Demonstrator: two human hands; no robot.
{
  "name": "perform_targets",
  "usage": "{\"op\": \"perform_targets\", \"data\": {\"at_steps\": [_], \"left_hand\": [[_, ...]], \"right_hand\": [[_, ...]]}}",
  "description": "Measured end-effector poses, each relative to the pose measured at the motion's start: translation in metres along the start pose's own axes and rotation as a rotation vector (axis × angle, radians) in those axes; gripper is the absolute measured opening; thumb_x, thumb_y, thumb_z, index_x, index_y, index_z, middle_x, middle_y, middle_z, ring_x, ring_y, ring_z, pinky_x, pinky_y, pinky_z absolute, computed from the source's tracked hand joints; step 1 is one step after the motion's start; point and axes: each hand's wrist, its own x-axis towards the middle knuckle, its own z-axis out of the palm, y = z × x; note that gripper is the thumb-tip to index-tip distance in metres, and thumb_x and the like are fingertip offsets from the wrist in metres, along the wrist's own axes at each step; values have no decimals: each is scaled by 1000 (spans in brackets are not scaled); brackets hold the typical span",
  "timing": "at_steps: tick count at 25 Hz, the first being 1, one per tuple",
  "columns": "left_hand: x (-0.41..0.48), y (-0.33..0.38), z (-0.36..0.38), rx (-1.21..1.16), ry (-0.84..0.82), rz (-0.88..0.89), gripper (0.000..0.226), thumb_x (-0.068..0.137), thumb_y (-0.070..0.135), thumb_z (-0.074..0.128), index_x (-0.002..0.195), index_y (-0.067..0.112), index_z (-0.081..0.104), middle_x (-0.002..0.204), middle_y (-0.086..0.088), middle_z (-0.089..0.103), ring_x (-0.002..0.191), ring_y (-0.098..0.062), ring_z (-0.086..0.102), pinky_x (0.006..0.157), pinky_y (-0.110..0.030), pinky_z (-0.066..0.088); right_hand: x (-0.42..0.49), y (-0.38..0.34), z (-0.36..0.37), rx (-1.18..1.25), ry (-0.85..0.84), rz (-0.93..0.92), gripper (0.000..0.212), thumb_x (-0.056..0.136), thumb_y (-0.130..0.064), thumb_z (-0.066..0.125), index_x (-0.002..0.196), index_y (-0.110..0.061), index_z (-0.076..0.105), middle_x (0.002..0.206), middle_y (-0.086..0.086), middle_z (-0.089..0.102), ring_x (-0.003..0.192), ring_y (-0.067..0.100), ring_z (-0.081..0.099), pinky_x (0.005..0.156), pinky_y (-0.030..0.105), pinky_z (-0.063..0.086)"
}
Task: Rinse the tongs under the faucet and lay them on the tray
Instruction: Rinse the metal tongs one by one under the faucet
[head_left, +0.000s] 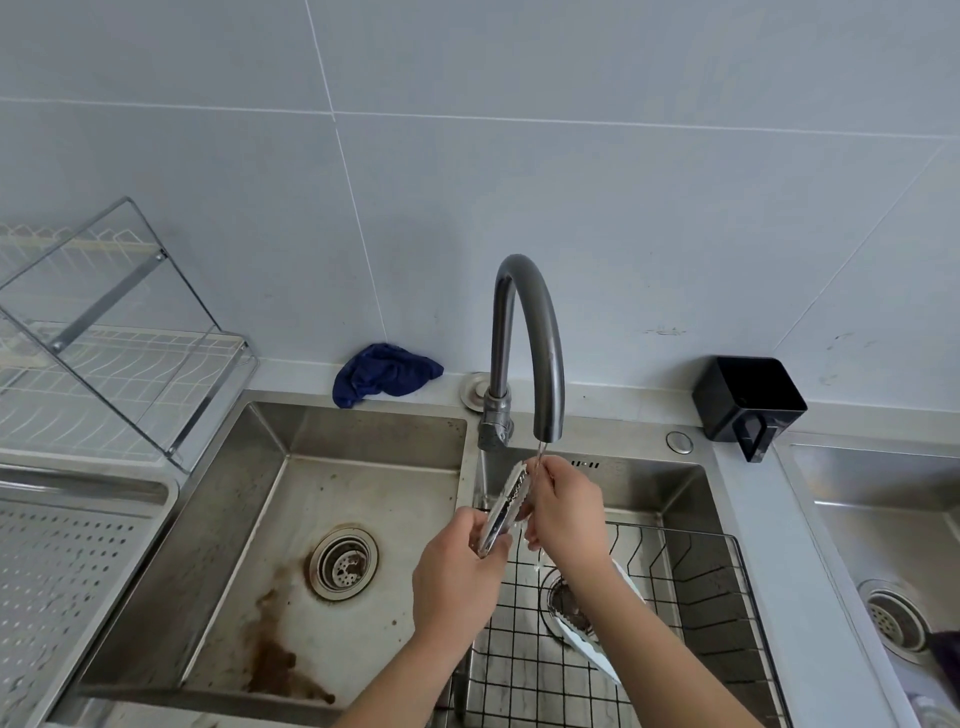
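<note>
Shiny ridged steel tongs (506, 506). Dark brushed-metal curved faucet (543, 312). Dull, rust-stained stainless sink (363, 467). Crumpled dark blue cloth (384, 371). Smooth black plastic box (748, 395). Matt perforated metal tray (62, 571).

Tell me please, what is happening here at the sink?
A person is rinsing metal tongs under the faucet, where a thin stream of water runs. The left hand grips the lower end of the tongs and the right hand pinches the toothed upper end near the spout. The tongs are above the sink, by a wire basket, not yet on the perforated tray at the far left.
</note>
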Motion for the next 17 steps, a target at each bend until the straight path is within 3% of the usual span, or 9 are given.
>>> {"op": "perform_targets", "data": {"at_steps": [2,4,7,11,15,17], "left_hand": [[5,0,-1,29,29,30,22,85,41,71,79,36,50,66,12,62,57,-5,54,51,-25,33],[8,-1,-4,56,40,50,28,85,41,70,74,36,45,62,13,57,55,-3,52,51,-24,30],[7,-4,-2,36,7,85,30,85,41,71,73,38,44,59,12,53,59,-2,52,51,-23,31],[18,4,7,-345,-179,-33,19,88,24,74,75,25,61,65,-5,52,61,-20,50,64,-39,46],[23,13,15,-496,-286,-86,3,91,11,71,94,12,71,87,-21,69,86,-25,63,90,-50,53],[24,14,18,-574,-324,-98,11,95,9,67,105,12,71,101,-15,76,102,-23,69,98,-43,53]], "right_hand": [[-4,2,2,91,-37,34,32,105,-24,50,74,-24,60,58,-1,65,39,11,54,42,29,47],[-6,3,2,257,-129,102,24,103,-18,53,84,-15,65,64,5,65,41,11,52,37,27,41],[-1,3,-4,319,-76,102,34,104,-23,54,79,-2,62,62,16,65,40,17,51,35,25,37],[-3,-1,-11,486,-152,30,13,93,-2,66,82,-7,70,58,2,67,47,14,55,43,26,45],[-2,-4,-23,226,-205,-129,22,98,-20,65,77,-18,71,69,2,74,53,11,57,49,30,49],[1,-12,-25,-5,-227,-220,25,102,-30,59,81,-21,69,75,0,75,62,9,63,61,34,54]]}}
